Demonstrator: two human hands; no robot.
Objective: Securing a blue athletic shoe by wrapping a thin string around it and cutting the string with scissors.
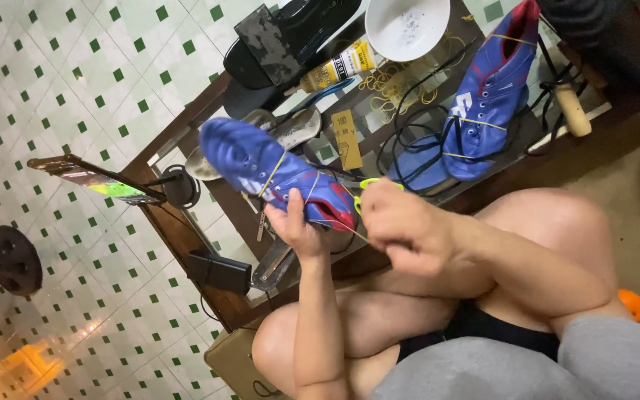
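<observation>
Holding: my left hand is wrapped shut around the blue football boot, centre of the frame, above the low wooden table.
Pulling: my right hand is curled closed, pinching a thin yellow thread at the boot's collar.
Doing it well: I judge the thread should stay taut and the boot steady.
Nearby: second blue boot upper right; white bowl top; phone on a stand left.

The shoe in my left hand is blue with a red heel, banded by yellow rubber bands. The second shoe is blue with a white mark. Bowl: white. Floor: white tiles, green squares. My shorts are black.
</observation>
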